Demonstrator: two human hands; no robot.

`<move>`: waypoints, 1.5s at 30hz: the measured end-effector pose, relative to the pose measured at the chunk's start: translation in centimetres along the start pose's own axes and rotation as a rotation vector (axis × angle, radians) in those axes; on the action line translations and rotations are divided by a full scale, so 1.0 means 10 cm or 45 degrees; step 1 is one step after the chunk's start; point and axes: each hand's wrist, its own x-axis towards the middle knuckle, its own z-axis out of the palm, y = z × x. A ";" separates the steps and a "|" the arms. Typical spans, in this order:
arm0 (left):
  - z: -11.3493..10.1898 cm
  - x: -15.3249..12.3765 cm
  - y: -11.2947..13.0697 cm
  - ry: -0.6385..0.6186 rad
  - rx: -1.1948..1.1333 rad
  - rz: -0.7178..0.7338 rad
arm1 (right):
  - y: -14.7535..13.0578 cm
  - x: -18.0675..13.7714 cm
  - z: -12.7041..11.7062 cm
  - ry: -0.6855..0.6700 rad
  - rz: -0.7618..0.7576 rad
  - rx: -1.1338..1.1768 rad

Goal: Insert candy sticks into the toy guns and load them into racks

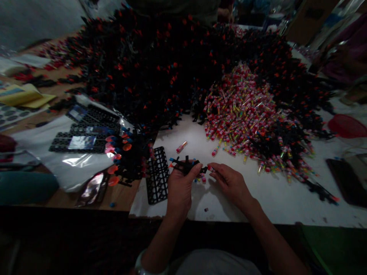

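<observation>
My left hand is closed around a small black toy gun, whose orange and blue tip points left. My right hand pinches a small tube with a red end right by the toy gun's rear end; whether the two touch I cannot tell. Just beyond the hands a single candy-filled tube lies on the white tabletop. Close to my left hand is a black plastic grid tray. A few small coloured pieces partly show under the toy gun.
A big heap of black toy guns covers the far side, with a pile of tubes at right. Stacked trays lie on plastic at left, beside upright toy guns. A phone and red basket sit far right.
</observation>
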 end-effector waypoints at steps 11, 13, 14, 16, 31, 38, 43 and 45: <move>0.02 -0.03 0.01 -0.004 0.054 0.049 | 0.00 0.00 0.00 0.028 0.012 0.046; 0.02 -0.03 0.00 0.013 0.052 0.053 | 0.00 -0.01 -0.01 0.022 -0.032 -0.028; 0.01 -0.03 0.00 0.022 0.048 0.056 | 0.00 -0.01 -0.02 0.018 -0.061 -0.072; 0.00 -0.03 -0.02 0.038 0.034 0.066 | -0.02 -0.01 -0.01 0.000 -0.117 -0.154; -0.23 0.17 0.26 -0.071 0.489 0.279 | 0.30 -0.19 -0.80 0.807 0.334 -0.795; -0.51 0.08 0.21 -0.145 1.316 0.467 | -0.13 -0.05 -0.22 0.154 0.114 -0.305; -0.52 0.01 0.10 -0.193 1.433 0.490 | -0.44 0.06 0.41 -0.237 -0.073 -0.566; -0.52 0.03 0.08 -0.160 1.427 0.514 | -0.44 0.10 0.48 -0.294 -0.102 -0.676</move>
